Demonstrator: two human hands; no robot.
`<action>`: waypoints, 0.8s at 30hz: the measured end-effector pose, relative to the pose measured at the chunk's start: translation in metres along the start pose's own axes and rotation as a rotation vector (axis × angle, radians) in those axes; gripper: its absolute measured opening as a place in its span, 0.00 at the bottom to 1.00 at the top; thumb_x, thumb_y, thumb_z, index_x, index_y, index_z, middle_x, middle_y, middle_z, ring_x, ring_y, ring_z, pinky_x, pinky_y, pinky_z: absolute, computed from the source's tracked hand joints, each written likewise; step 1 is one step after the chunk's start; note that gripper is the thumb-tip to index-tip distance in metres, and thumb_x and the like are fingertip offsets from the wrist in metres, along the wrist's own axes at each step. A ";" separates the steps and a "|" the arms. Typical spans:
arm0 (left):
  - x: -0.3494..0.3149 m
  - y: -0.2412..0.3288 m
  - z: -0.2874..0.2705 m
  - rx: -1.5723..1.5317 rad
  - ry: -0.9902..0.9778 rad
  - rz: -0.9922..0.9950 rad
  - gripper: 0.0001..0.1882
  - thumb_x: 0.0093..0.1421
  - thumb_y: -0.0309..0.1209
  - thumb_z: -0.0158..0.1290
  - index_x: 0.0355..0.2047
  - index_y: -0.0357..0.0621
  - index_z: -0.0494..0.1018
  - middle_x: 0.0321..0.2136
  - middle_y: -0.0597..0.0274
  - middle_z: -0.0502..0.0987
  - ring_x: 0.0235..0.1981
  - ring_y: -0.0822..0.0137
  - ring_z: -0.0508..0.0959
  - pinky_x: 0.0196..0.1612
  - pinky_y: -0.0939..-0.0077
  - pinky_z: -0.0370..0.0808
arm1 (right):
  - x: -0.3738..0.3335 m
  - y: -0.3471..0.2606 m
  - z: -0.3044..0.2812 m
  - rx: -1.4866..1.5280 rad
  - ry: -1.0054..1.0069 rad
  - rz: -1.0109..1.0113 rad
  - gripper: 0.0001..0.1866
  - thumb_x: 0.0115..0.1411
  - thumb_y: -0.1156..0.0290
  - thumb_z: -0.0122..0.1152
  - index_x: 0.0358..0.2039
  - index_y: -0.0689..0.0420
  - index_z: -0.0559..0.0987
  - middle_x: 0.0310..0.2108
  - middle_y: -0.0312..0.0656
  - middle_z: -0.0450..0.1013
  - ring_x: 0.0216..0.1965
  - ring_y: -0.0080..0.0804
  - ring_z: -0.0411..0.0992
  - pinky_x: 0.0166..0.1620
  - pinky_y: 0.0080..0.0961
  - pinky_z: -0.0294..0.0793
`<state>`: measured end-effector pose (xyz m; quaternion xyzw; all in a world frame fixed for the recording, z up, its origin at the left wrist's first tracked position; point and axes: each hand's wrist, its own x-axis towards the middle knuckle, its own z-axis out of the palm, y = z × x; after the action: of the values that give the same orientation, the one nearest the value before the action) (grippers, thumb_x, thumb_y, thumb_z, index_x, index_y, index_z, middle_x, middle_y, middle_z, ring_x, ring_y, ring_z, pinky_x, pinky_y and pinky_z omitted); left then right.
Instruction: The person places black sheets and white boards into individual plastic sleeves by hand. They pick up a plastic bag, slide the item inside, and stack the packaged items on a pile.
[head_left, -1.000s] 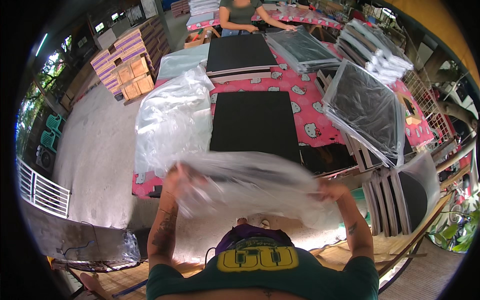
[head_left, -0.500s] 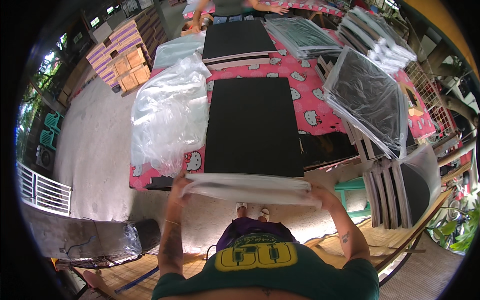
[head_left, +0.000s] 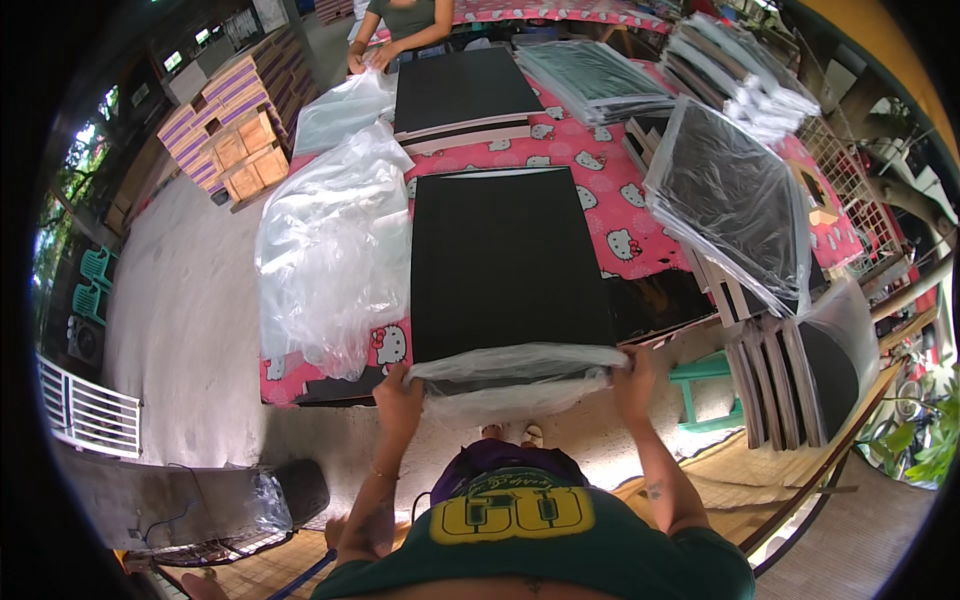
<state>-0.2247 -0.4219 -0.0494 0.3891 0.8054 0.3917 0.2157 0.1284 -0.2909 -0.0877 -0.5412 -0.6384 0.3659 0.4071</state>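
Fingers of the left hand (head_left: 398, 390) and right hand (head_left: 634, 368) pinch the limp, slippery clear plastic bag (head_left: 515, 372) by its corners at the stiff black board (head_left: 505, 260)'s near edge on the table (head_left: 620, 215).
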 end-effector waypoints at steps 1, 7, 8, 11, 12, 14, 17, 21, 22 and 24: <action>0.002 0.001 -0.012 -0.204 -0.030 0.025 0.08 0.49 0.24 0.50 0.32 0.38 0.72 0.20 0.53 0.73 0.24 0.64 0.75 0.29 0.68 0.69 | 0.008 0.001 -0.014 0.045 -0.060 0.023 0.23 0.51 0.77 0.56 0.50 0.59 0.71 0.38 0.42 0.71 0.34 0.30 0.70 0.37 0.26 0.69; 0.068 0.061 -0.143 -0.877 0.023 -0.056 0.17 0.54 0.32 0.50 0.44 0.44 0.69 0.35 0.65 0.70 0.37 0.71 0.70 0.41 0.75 0.67 | 0.047 -0.129 -0.098 0.458 -0.163 -0.369 0.30 0.57 0.49 0.51 0.50 0.60 0.70 0.44 0.39 0.71 0.45 0.30 0.71 0.47 0.25 0.69; 0.087 0.067 -0.153 -0.807 0.148 -0.059 0.18 0.57 0.33 0.48 0.48 0.43 0.68 0.39 0.62 0.70 0.41 0.68 0.70 0.45 0.72 0.67 | 0.051 -0.170 -0.091 0.432 -0.088 -0.457 0.28 0.59 0.49 0.49 0.49 0.60 0.71 0.45 0.40 0.71 0.45 0.31 0.71 0.48 0.27 0.69; 0.121 0.152 -0.173 -1.741 -0.355 0.413 0.16 0.63 0.30 0.43 0.51 0.40 0.67 0.50 0.55 0.71 0.51 0.58 0.71 0.55 0.62 0.67 | 0.110 -0.246 -0.072 0.906 -0.114 -0.417 0.21 0.63 0.56 0.49 0.47 0.60 0.72 0.46 0.42 0.72 0.45 0.32 0.71 0.51 0.34 0.70; 0.143 0.169 -0.171 -1.705 -0.419 0.470 0.16 0.62 0.27 0.46 0.49 0.39 0.67 0.49 0.56 0.72 0.50 0.61 0.72 0.54 0.61 0.67 | 0.140 -0.255 -0.066 1.415 -0.306 -0.168 0.17 0.63 0.62 0.51 0.47 0.60 0.72 0.45 0.43 0.73 0.46 0.32 0.72 0.50 0.35 0.71; 0.183 0.179 -0.151 -1.581 -0.218 0.458 0.16 0.62 0.28 0.48 0.50 0.39 0.67 0.48 0.58 0.73 0.48 0.64 0.74 0.52 0.64 0.71 | 0.178 -0.257 -0.039 1.387 -0.162 -0.053 0.13 0.63 0.69 0.51 0.47 0.57 0.73 0.36 0.37 0.76 0.42 0.30 0.74 0.47 0.33 0.73; 0.219 0.146 -0.118 -1.640 -0.254 0.266 0.12 0.62 0.27 0.49 0.46 0.40 0.70 0.43 0.60 0.75 0.46 0.66 0.75 0.47 0.67 0.74 | 0.218 -0.210 -0.009 1.375 -0.214 0.063 0.11 0.64 0.68 0.50 0.44 0.57 0.74 0.37 0.38 0.76 0.41 0.30 0.74 0.46 0.35 0.74; 0.250 0.033 -0.049 -1.693 -0.220 0.022 0.11 0.62 0.27 0.49 0.44 0.39 0.71 0.37 0.63 0.76 0.39 0.69 0.76 0.44 0.70 0.74 | 0.235 -0.094 0.047 1.355 -0.270 0.201 0.09 0.63 0.67 0.51 0.40 0.55 0.75 0.37 0.38 0.75 0.36 0.29 0.74 0.41 0.33 0.75; 0.248 0.011 -0.024 -1.685 -0.189 -0.070 0.10 0.62 0.28 0.49 0.43 0.38 0.71 0.36 0.62 0.75 0.38 0.69 0.75 0.44 0.70 0.74 | 0.232 -0.051 0.056 1.353 -0.233 0.273 0.08 0.62 0.67 0.52 0.40 0.55 0.75 0.38 0.39 0.75 0.35 0.29 0.74 0.39 0.31 0.75; 0.247 -0.067 -0.014 -1.567 -0.249 -0.139 0.11 0.61 0.28 0.50 0.43 0.39 0.71 0.36 0.60 0.75 0.37 0.67 0.74 0.44 0.71 0.73 | 0.213 0.003 0.094 1.305 -0.322 0.365 0.05 0.59 0.68 0.55 0.35 0.53 0.76 0.33 0.38 0.74 0.32 0.29 0.71 0.37 0.31 0.72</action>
<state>-0.4142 -0.2582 -0.1050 0.1140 0.2881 0.7833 0.5389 0.0262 -0.0828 -0.1015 -0.2233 -0.2392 0.8131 0.4814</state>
